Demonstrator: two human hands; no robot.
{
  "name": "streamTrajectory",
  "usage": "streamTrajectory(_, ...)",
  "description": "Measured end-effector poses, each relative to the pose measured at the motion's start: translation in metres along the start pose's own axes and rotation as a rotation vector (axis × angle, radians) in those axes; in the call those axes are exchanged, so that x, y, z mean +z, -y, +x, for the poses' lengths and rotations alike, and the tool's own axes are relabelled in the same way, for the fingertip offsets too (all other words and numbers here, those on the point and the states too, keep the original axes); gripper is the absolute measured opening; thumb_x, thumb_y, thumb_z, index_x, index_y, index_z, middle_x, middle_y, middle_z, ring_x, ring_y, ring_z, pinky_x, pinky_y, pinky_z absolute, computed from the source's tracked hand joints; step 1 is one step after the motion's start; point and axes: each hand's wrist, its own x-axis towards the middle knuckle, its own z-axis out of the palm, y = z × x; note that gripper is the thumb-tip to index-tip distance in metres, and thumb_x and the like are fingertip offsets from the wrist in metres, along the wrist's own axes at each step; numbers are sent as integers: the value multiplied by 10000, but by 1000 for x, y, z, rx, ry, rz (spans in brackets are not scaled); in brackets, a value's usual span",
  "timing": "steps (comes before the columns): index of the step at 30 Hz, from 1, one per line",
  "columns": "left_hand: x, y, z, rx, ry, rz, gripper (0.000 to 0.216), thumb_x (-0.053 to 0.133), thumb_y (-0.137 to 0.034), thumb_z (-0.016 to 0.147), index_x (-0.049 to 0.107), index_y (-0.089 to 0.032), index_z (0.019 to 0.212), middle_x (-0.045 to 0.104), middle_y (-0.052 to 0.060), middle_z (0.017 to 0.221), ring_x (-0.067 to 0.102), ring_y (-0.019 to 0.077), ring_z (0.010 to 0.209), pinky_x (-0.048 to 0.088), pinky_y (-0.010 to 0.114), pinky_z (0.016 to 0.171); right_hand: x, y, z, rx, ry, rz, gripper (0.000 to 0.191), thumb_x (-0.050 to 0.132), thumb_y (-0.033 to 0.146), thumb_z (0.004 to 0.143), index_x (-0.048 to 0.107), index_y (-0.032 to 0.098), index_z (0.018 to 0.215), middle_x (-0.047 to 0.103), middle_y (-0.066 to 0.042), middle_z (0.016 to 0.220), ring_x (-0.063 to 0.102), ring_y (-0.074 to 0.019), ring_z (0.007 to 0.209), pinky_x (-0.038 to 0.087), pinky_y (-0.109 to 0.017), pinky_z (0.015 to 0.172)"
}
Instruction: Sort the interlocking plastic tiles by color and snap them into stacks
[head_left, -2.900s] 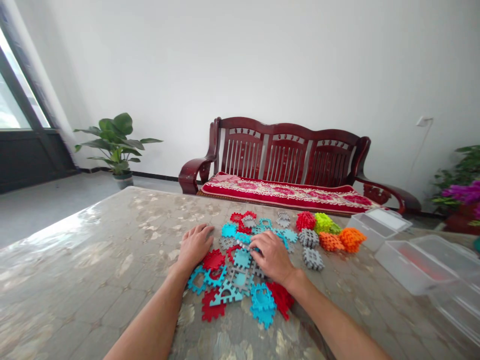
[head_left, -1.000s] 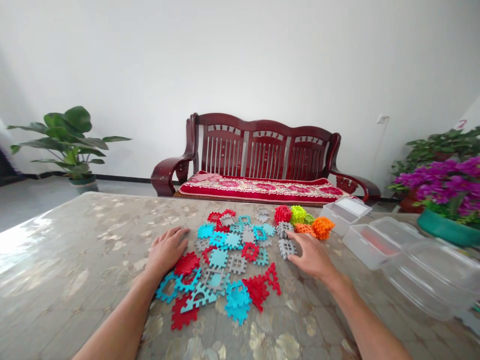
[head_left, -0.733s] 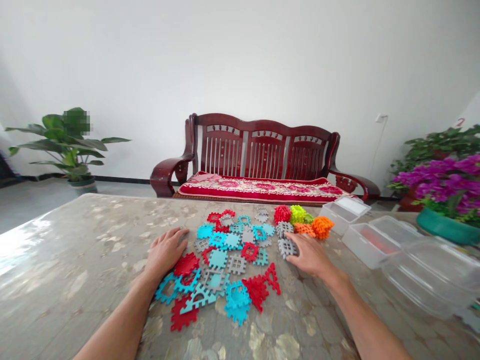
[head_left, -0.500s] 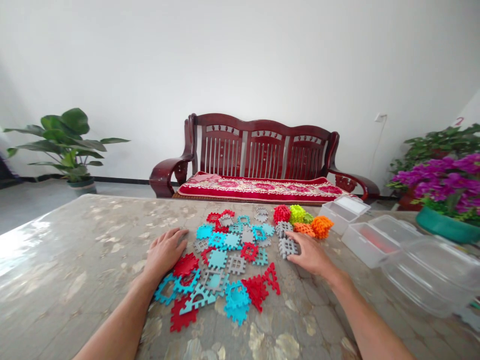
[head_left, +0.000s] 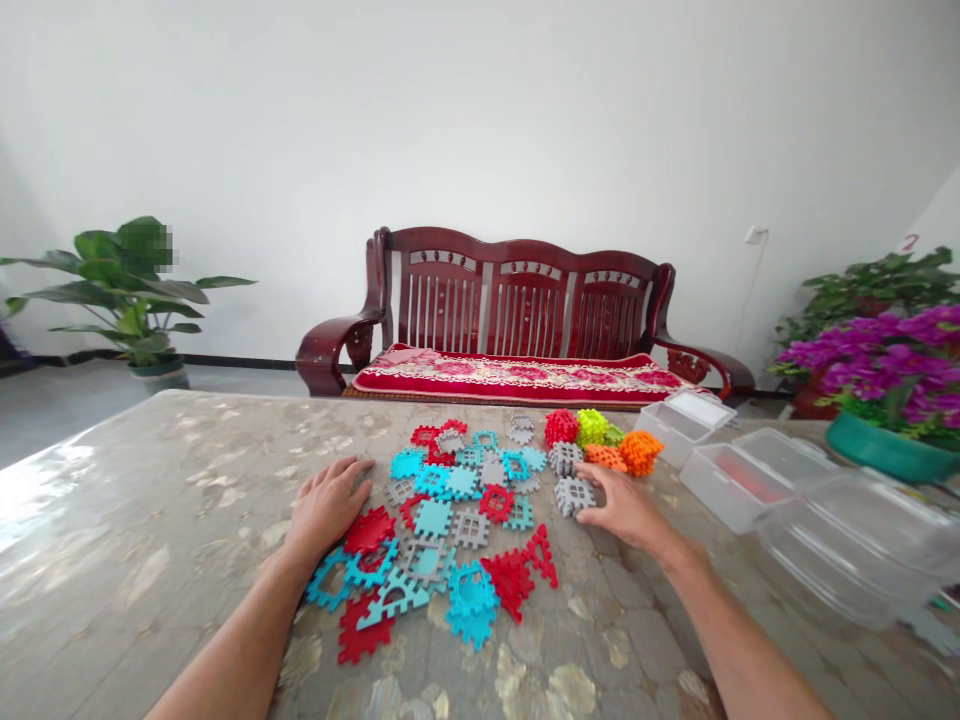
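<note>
My left hand (head_left: 330, 503) lies flat on the table at the left edge of a spread of toothed interlocking tiles, its fingers stretched out and holding nothing. Nearest to it is a red tile (head_left: 370, 528). My right hand (head_left: 621, 508) has its thumb and fingers curled round the right side of a grey cube (head_left: 573, 496) made of such tiles, which rests on the table. Just behind that stands another grey piece (head_left: 565, 459). Blue tiles (head_left: 433, 518), a grey window tile (head_left: 471, 528) and red triangular tiles (head_left: 511, 586) lie between my hands.
Built shapes in red (head_left: 561, 428), lime green (head_left: 592, 427) and orange (head_left: 641, 453) stand behind my right hand. Clear plastic boxes (head_left: 724, 500) and a teal flowerpot (head_left: 881, 446) are at the right. Beyond the table (head_left: 187, 480) is a wooden bench (head_left: 525, 300).
The whole view has shifted very slightly left. Both hands keep nearly the same places, my right hand still at the grey cube; the tiles appear unmoved.
</note>
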Motion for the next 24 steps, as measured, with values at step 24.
streamTrajectory(24, -6, -5, -2, -33, 17, -62, 433, 394, -353, 916, 596, -299, 1294, 557, 58, 1418, 490, 248, 1314, 362, 432, 1084, 9, 9, -5, 87, -73, -177, 639, 707, 204, 615, 611, 149, 1244, 660, -154, 1195, 653, -293, 1018, 492, -390, 891)
